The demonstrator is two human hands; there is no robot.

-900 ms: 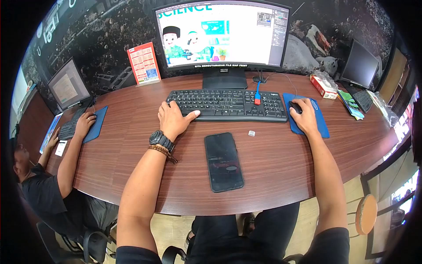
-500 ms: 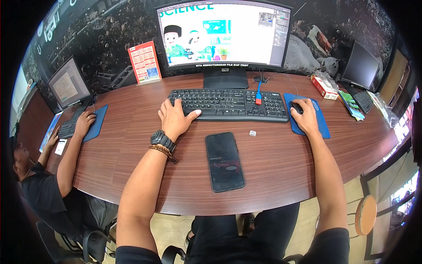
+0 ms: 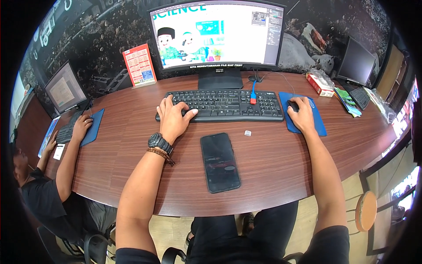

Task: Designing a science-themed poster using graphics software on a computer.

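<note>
My left hand (image 3: 172, 119) rests on the left end of a black keyboard (image 3: 220, 106), fingers apart and thumb stretched toward the lower keys. A black watch and a brown bead bracelet circle that wrist. At the right, my right hand (image 3: 303, 116) is curled over a black mouse (image 3: 292, 105), which it largely covers. Under the mouse lies a blue mouse pad (image 3: 320, 126). Across the right part of the keyboard lies a blue cable with a red end (image 3: 253, 99). Beyond it, a curved monitor (image 3: 246, 37) displays a cartoon illustration in an editing program.
A dark phone (image 3: 220, 163) lies between my forearms, near a small pale square piece (image 3: 248, 133). Behind stand a red-framed desk calendar (image 3: 140, 66) and a red-white box (image 3: 320, 86). A co-worker (image 3: 46, 193) uses another computer at left; a second monitor (image 3: 357, 61) stands right.
The view has shifted slightly, so the desk items sit a little further left. My left fingers have changed their spread over the keys. My right hand stays on the mouse.
</note>
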